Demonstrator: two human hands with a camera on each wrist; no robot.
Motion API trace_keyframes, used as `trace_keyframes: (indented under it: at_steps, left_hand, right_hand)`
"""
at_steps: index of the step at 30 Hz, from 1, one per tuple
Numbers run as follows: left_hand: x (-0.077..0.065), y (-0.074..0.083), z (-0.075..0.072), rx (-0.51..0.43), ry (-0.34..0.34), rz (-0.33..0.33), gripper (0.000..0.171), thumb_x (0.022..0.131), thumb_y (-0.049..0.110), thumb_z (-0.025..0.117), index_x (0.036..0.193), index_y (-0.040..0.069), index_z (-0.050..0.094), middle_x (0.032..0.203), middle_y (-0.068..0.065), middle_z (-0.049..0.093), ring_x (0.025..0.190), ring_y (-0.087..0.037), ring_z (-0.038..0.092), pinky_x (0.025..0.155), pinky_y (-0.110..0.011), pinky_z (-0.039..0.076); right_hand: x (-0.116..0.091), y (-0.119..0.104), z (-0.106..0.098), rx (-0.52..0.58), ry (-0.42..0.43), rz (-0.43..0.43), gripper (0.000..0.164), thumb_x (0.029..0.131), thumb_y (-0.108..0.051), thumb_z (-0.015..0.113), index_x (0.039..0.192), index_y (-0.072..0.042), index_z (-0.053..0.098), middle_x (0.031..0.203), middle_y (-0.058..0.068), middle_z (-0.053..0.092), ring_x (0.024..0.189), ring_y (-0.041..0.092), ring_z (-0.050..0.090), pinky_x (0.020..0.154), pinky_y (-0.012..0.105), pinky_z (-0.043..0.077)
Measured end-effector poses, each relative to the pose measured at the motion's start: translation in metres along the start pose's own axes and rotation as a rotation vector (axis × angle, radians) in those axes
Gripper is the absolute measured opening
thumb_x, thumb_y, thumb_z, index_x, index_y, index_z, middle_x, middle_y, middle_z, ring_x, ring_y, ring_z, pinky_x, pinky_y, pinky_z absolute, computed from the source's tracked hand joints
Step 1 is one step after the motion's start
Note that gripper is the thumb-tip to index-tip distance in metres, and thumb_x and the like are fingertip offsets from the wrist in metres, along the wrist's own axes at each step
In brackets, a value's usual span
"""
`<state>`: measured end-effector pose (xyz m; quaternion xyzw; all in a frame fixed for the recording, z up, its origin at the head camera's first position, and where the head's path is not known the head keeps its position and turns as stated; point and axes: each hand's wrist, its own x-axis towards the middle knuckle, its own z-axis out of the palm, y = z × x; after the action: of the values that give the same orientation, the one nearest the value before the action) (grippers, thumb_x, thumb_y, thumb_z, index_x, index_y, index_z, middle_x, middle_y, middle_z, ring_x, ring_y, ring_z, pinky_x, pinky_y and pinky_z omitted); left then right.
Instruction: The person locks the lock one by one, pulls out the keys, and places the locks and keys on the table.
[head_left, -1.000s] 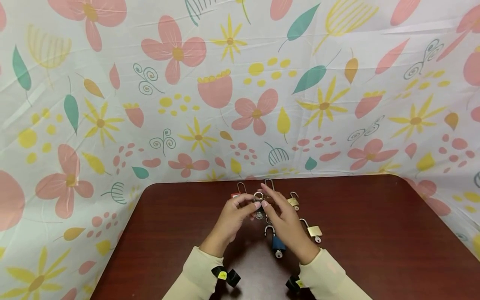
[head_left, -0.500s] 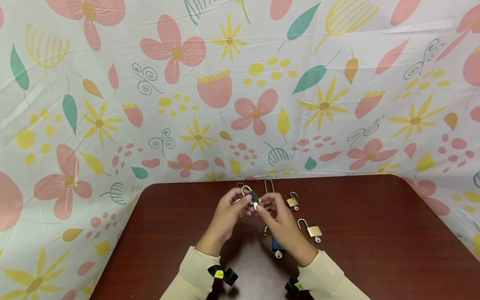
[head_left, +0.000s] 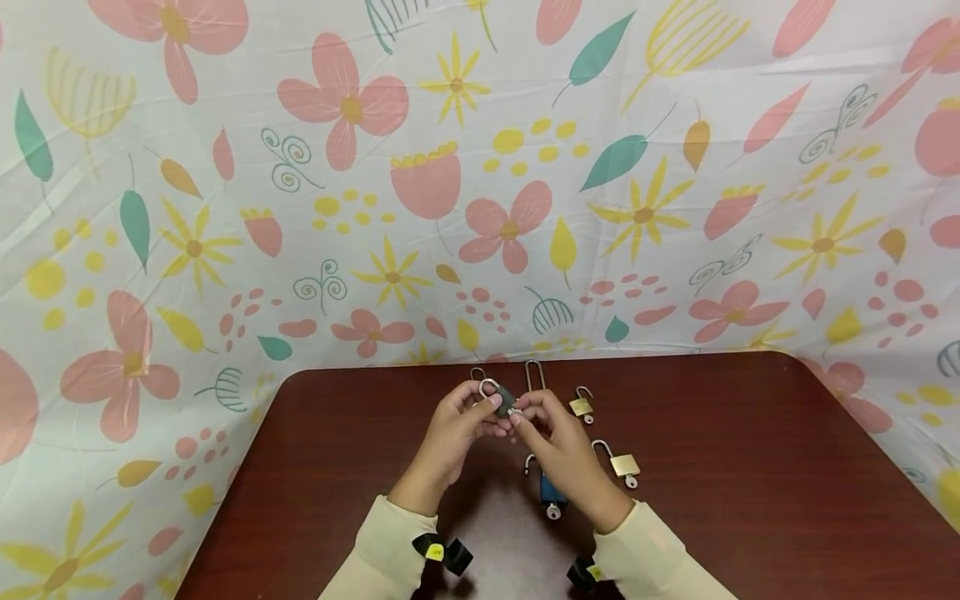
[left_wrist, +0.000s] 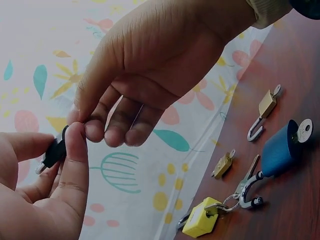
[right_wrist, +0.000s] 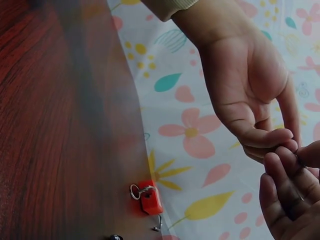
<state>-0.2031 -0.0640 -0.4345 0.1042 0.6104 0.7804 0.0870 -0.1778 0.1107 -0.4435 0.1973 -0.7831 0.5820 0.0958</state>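
Note:
A small dark padlock (head_left: 506,403) with a silver shackle (head_left: 487,386) is held up over the table, tilted to the left. My left hand (head_left: 453,423) pinches its body between thumb and fingers. At the lower end, the thumb and fingertips of my right hand (head_left: 561,440) pinch a silver key (head_left: 513,411). From the left wrist view, the black body (left_wrist: 56,150) shows between the left thumb and fingers, right hand (left_wrist: 155,65) meeting it from above. Fingers mostly hide the lock in the right wrist view.
A blue padlock (head_left: 552,487) with a key lies below the right hand. Two brass padlocks, a larger one (head_left: 625,465) and a smaller one (head_left: 581,407), lie to the right. A yellow padlock (left_wrist: 201,220) and a red padlock (right_wrist: 151,197) lie farther back, before the patterned cloth (head_left: 420,275).
The padlock has moved left and tipped from upright to leaning left. My right fingers, stretched up beside it earlier, have come down and bent in to the key at its lower end.

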Motion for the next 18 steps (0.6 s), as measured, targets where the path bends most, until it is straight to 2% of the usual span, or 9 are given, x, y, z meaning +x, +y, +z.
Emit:
trace_keyframes:
  at_steps: [3,6,10,18]
  left_hand:
    - [0.000,0.001,-0.001,0.018,0.000,-0.009,0.020,0.101,0.015,0.061,0.114,0.000,0.055,0.090,-0.003,0.064,0.074,-0.011,0.069,0.070,-0.025,0.058]
    - [-0.001,0.000,-0.001,0.029,-0.001,-0.015,0.024,0.101,0.014,0.060,0.116,-0.003,0.054,0.089,-0.002,0.064,0.074,-0.010,0.069,0.068,-0.025,0.058]
    - [0.000,-0.001,-0.001,0.043,0.009,-0.018,0.026,0.101,0.014,0.060,0.118,-0.005,0.054,0.088,-0.001,0.064,0.074,-0.010,0.068,0.066,-0.024,0.057]
    - [0.001,-0.002,-0.002,0.044,0.035,-0.011,0.021,0.100,0.016,0.062,0.112,0.000,0.058,0.090,0.000,0.065,0.078,-0.012,0.068,0.066,-0.025,0.055]
  right_hand:
    - [0.001,-0.005,0.000,-0.033,0.005,0.009,0.014,0.101,-0.008,0.059,0.115,-0.004,0.056,0.085,0.011,0.072,0.078,0.023,0.070,0.068,0.025,0.056]
    - [0.000,-0.006,-0.001,-0.029,0.007,0.001,0.013,0.101,-0.006,0.059,0.114,-0.002,0.057,0.085,0.012,0.072,0.077,0.026,0.069,0.067,0.025,0.055]
    - [-0.001,-0.002,-0.001,0.006,0.016,-0.024,0.013,0.102,-0.009,0.059,0.114,-0.006,0.057,0.085,0.009,0.072,0.078,0.024,0.070,0.068,0.028,0.057]
    - [-0.001,0.007,-0.001,0.073,0.027,-0.054,0.013,0.103,-0.016,0.060,0.113,-0.009,0.059,0.085,0.008,0.072,0.077,0.020,0.070,0.069,0.032,0.060]
